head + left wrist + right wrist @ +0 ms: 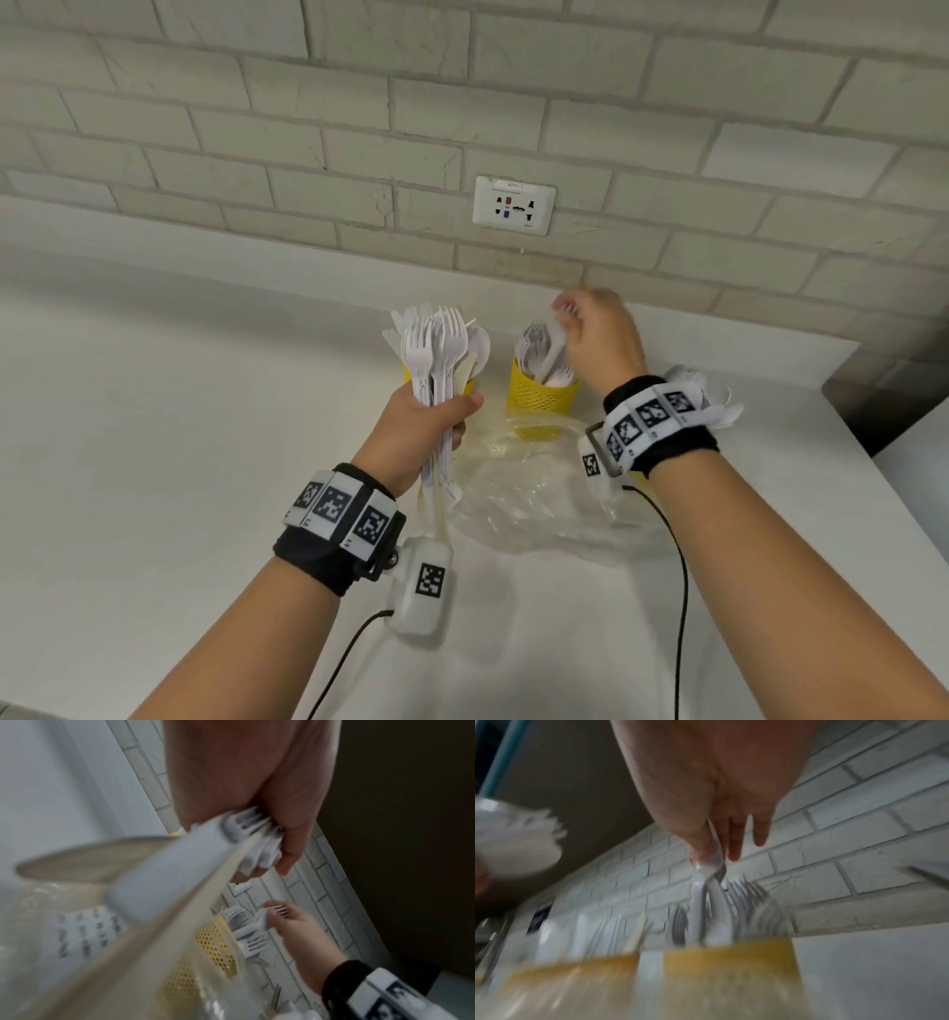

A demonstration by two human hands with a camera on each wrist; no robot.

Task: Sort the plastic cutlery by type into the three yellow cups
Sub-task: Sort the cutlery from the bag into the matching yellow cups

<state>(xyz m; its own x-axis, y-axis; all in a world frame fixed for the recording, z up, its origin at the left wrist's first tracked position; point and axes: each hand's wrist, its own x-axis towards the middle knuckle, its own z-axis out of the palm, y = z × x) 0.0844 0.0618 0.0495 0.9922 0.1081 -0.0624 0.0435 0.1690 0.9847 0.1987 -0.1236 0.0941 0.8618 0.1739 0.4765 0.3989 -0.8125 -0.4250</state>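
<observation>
My left hand grips a bundle of white plastic cutlery, mostly forks with a spoon and knives, held upright by the handles. It hides most of the left yellow cup. My right hand pinches a single white fork by its head, handle down inside the middle yellow mesh cup, which holds several forks. In the right wrist view thumb and finger pinch that fork above the cup. The third cup is hidden behind my right wrist; only its white cutlery shows.
A crumpled clear plastic bag lies on the white counter in front of the cups. A brick wall with a power socket stands right behind them. The counter's right edge drops off near my right arm.
</observation>
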